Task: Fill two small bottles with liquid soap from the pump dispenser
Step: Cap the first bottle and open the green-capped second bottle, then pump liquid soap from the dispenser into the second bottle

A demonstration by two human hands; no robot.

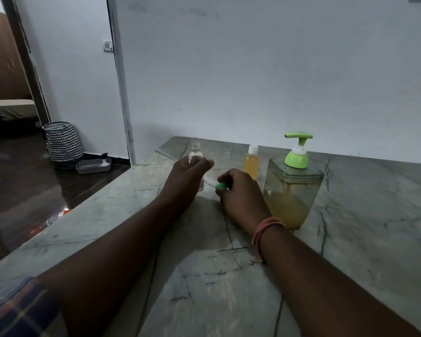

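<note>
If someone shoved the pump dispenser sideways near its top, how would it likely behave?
The pump dispenser would probably slide rather than tip: its body looks wide and squarish, and the soap sits low, filling under half. The tall green pump head adds some leverage, so a high push could rock it.

Both bare forearms reach forward over the grey marble counter [229, 276], the hands close together near its far edge. The left hand [187, 176] is raised off the counter, fingers curled round a small clear empty bottle [195, 156]. Just right of it, the right hand [242, 195], pink threads round its wrist, rests on the counter pinching a small green cap [220, 186].
</note>
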